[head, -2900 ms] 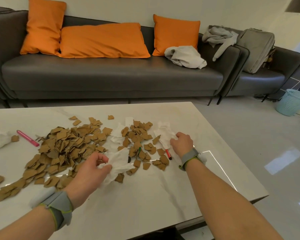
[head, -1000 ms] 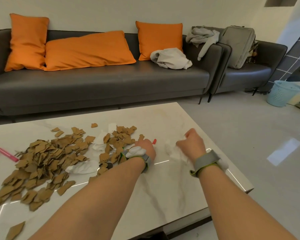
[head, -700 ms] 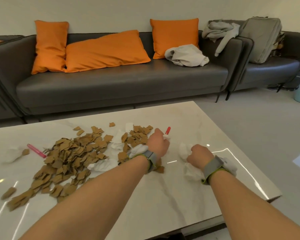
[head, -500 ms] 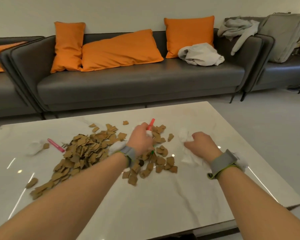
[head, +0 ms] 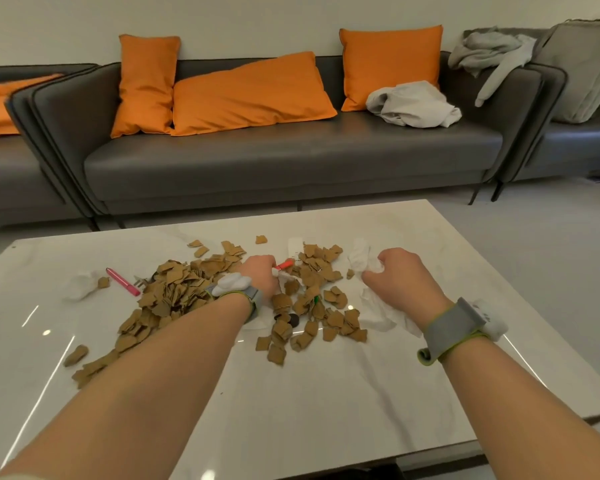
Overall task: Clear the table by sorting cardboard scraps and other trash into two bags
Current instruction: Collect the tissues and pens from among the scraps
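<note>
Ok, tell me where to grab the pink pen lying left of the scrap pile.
Best pinch the pink pen mid-barrel from above, fingers across its width: it lies flat and diagonal, its near end close to the cardboard scraps.

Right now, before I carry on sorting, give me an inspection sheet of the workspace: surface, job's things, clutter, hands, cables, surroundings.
Surface: white marble table, glossy, with light reflections.
Job's things: cardboard scraps heaped left of centre and scattered in the middle; loose tissue at the far left; no bags seen.
Clutter: pink marker left of the heap; black round cap among the scraps.
Hands: left hand grips a red marker; right hand has its fingers curled round a crumpled tissue; a grey band on each wrist.
Cables: nothing seen.
Surroundings: grey sofa with orange cushions and grey clothes.
</note>
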Available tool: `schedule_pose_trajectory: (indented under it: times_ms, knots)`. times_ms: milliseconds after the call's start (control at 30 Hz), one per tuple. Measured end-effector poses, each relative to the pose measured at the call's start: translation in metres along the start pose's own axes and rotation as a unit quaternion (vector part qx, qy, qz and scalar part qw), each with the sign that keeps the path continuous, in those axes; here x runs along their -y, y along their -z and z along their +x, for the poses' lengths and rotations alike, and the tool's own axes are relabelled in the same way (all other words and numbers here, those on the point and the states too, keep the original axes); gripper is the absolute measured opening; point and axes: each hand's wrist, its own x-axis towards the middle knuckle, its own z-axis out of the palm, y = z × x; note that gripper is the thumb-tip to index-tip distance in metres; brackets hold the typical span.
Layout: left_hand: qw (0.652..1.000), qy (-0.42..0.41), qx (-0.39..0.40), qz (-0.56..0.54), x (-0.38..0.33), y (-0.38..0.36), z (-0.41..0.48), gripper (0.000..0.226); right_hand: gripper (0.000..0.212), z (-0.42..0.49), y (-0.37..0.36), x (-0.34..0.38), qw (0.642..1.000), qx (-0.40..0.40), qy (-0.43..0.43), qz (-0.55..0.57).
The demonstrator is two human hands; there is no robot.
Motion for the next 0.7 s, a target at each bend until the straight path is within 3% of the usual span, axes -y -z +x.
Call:
schedule_pose_trajectory:
  times_ms: [267,400,467,533,633,700]
  knots:
    - [0.98,0.017,-0.098,-0.174,0.025,0.045,-0.018,0.009,0.03,-0.006,0.003,0.008,1.0,0.024,-0.003,0.003]
    - [0.962,0.019,-0.056,-0.266,0.038,0.063,-0.035,0.041,0.035,-0.011,0.004,0.014,0.999,0.032,-0.002,0.003]
    - [0.963,0.023,-0.005,-0.269,0.041,0.064,-0.051,0.04,0.037,-0.015,0.005,0.017,0.999,0.034,0.001,-0.004]
    - [0.974,-0.008,0.044,-0.221,0.043,0.056,-0.066,0.031,0.037,-0.018,0.006,0.02,0.999,0.036,0.005,-0.012]
    - [0.992,-0.089,0.067,-0.059,0.042,0.031,-0.083,0.019,0.039,-0.023,0.004,0.024,0.999,0.04,0.013,-0.013]
    - [0.988,-0.125,0.078,0.044,0.042,0.014,-0.088,0.024,0.038,-0.025,0.003,0.026,0.999,0.043,0.015,-0.014]
